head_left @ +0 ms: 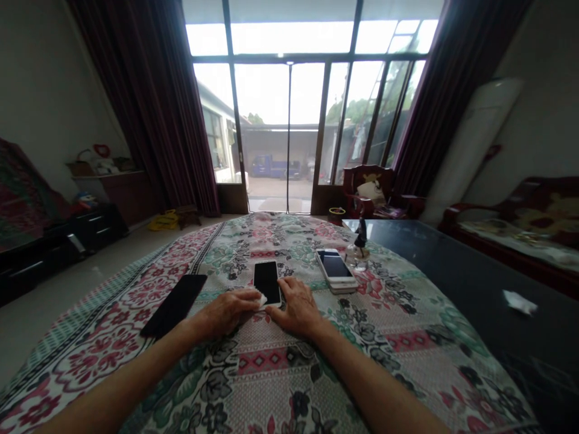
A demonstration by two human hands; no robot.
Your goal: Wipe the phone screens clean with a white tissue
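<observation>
A white-framed phone (pixel 266 278) with a dark screen lies on the patterned tablecloth (pixel 271 392), between my two hands. My left hand (pixel 230 308) has its fingers together on a small white tissue (pixel 262 299), pressed at the phone's lower left corner. The thumb and fingers of my right hand (pixel 296 303) hold the phone's lower right edge. Right of them is a stack of white phones (pixel 337 269), the top one screen up. A long black flat object (pixel 175 304) lies to the left.
Behind the stacked phones stands a small dark figurine (pixel 360 235) on a clear base. A crumpled white tissue (pixel 520 302) lies on the dark tabletop (pixel 452 265) at the right. Beyond are a wooden chair (pixel 368 187) and glass doors (pixel 280 132).
</observation>
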